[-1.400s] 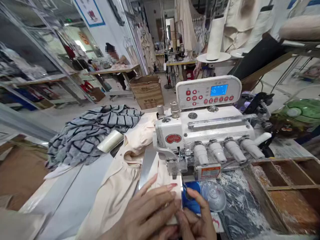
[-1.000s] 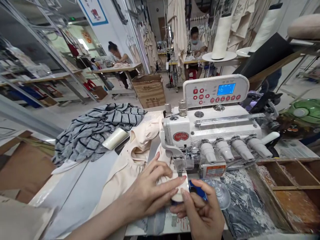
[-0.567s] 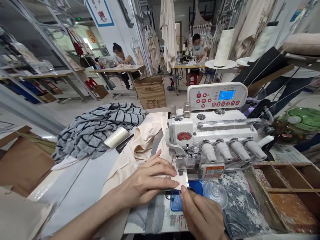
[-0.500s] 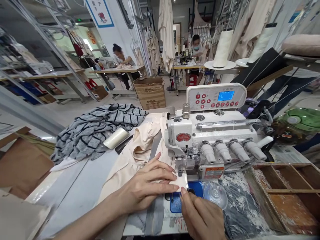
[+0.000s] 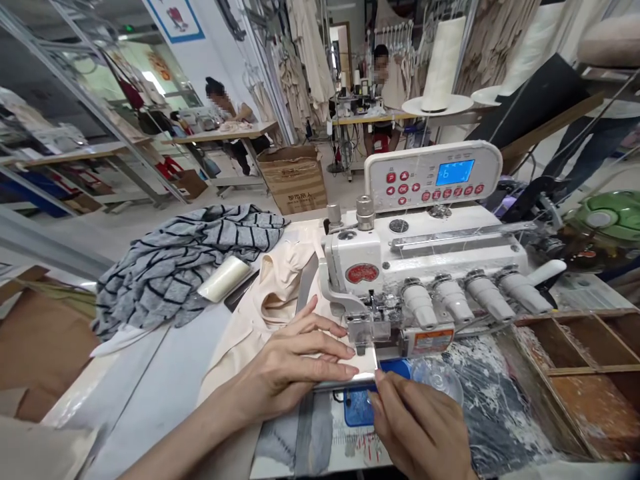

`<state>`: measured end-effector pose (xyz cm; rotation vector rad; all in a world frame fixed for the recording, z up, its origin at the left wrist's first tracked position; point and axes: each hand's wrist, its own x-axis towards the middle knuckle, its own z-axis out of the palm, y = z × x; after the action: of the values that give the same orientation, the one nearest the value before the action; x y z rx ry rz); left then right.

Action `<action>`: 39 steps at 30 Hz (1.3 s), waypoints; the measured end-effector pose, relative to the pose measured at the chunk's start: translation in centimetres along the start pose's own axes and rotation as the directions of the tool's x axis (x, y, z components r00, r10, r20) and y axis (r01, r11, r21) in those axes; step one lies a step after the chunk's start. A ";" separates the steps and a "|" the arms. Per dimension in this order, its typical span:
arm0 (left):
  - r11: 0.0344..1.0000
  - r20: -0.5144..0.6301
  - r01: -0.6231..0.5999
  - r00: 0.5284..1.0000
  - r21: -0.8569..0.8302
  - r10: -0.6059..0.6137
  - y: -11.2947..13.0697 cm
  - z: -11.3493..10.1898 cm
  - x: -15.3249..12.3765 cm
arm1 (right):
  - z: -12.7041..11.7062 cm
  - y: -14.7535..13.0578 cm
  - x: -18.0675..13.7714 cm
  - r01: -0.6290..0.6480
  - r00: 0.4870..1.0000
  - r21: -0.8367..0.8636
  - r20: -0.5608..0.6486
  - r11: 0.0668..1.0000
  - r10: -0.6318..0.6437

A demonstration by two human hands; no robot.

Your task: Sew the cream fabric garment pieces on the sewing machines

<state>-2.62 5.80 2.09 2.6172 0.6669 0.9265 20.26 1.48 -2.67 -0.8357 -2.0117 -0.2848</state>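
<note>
My left hand (image 5: 300,353) lies open, its fingers spread over cream fabric (image 5: 240,347) on the machine's bed. My right hand (image 5: 423,420) is closed, thumb and forefinger pinched at the fabric's edge in front of the presser foot (image 5: 361,348). The pinched bit is mostly hidden by the fingertips. Just beyond both hands stands a white overlock sewing machine (image 5: 356,252), its control panel (image 5: 435,175) lit. The fabric runs back in folds along the machine's left side. Below the fingertips is a blue plastic piece (image 5: 358,408).
Left of the fabric lie a cream roll (image 5: 225,279) and a grey striped cloth (image 5: 150,267). On the right stands a wooden compartment tray (image 5: 590,393), with a clear round dish (image 5: 440,380) nearer. Thread cones (image 5: 443,63) rise behind. Two people sit at farther tables.
The view has shifted and tilted a little. My right fingers keep at the fabric's edge by the presser foot, and my left hand stays flat on the cloth.
</note>
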 end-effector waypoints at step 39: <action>0.970 -0.319 0.210 0.934 0.121 -0.163 1.6 1.1 -3.4 | 1.9 -2.2 -0.2 0.011 0.997 0.125 -0.072 0.992 -0.002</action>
<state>-3.70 2.57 0.11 2.5004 1.0860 1.2814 17.62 0.68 -3.62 -0.7307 -1.9444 -0.1869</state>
